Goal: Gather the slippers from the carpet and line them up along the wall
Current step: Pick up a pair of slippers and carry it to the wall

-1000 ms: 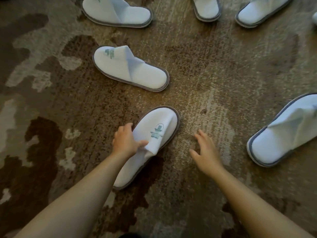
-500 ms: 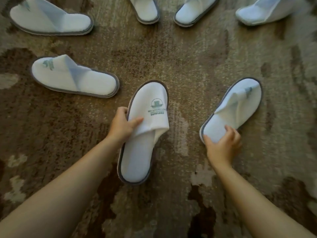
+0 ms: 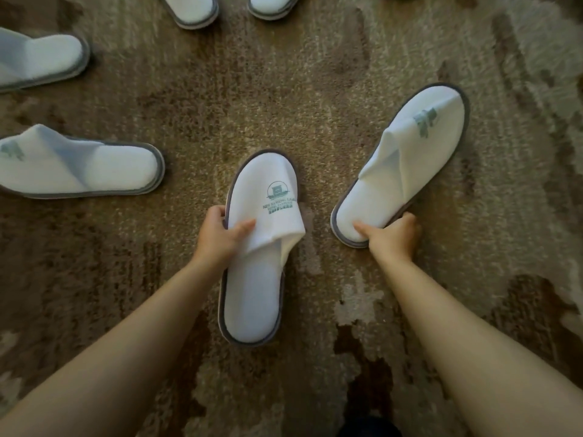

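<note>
Head view: left hand point(image 3: 220, 234) grips the centre slipper point(image 3: 255, 263) at the edge of its upper, thumb on top of the logo flap, fingers curled round the sole rim. Right hand point(image 3: 392, 234) holds the heel end of the right slipper point(image 3: 407, 159), thumb pressed on the insole, fingers wrapped under the grey edging. Both slippers look low over the brown patterned carpet point(image 3: 315, 89); can't tell if either is fully lifted. Toes point away from the hands, the right one angled outward. Four more slippers lie loose: left slipper point(image 3: 82, 168) near the left hand, upper-left slipper point(image 3: 41, 58) further off, two cut off at the top edge point(image 3: 192, 7), point(image 3: 271, 6). No wall in view.

Likely step: pick up this pair. To do it well, firm up the soft flap grip by pinching sole and upper together, lift both clear, keep toes the same way so they set down paired. Risk: the terry upper folds and the slipper droops or slips out.
</note>
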Demonstrator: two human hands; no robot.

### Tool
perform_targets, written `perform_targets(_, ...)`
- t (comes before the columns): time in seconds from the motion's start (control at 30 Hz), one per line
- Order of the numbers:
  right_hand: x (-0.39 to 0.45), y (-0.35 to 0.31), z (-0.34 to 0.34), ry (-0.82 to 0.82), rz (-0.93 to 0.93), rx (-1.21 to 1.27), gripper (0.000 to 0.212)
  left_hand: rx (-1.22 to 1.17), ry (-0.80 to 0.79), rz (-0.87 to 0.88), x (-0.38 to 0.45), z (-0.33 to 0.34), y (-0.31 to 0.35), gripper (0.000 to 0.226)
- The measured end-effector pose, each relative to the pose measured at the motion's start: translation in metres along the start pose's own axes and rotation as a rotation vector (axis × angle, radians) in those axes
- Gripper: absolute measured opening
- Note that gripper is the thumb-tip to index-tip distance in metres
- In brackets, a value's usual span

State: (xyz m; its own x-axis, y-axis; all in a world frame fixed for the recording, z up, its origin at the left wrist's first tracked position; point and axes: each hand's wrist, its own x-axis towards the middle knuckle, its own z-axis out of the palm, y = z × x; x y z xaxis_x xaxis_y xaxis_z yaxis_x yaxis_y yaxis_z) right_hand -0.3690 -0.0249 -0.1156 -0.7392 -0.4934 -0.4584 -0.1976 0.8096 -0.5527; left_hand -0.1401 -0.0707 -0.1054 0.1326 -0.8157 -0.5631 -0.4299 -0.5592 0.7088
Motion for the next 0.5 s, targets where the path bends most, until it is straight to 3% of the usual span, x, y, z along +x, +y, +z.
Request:
perform_targets(0.3,-0.016,-0.015,-0.012,-0.157,-0.138,0.182,0.044,-0.165,0.003,-0.043,-0.025,-0.018,0.032,0.028)
perform_targets(0.5,-0.077,-0.084,-0.110,-0.205,-0.199,0.242,0.039,-0.211,-0.007,-0.028,-0.107,-0.075,0.138,0.022)
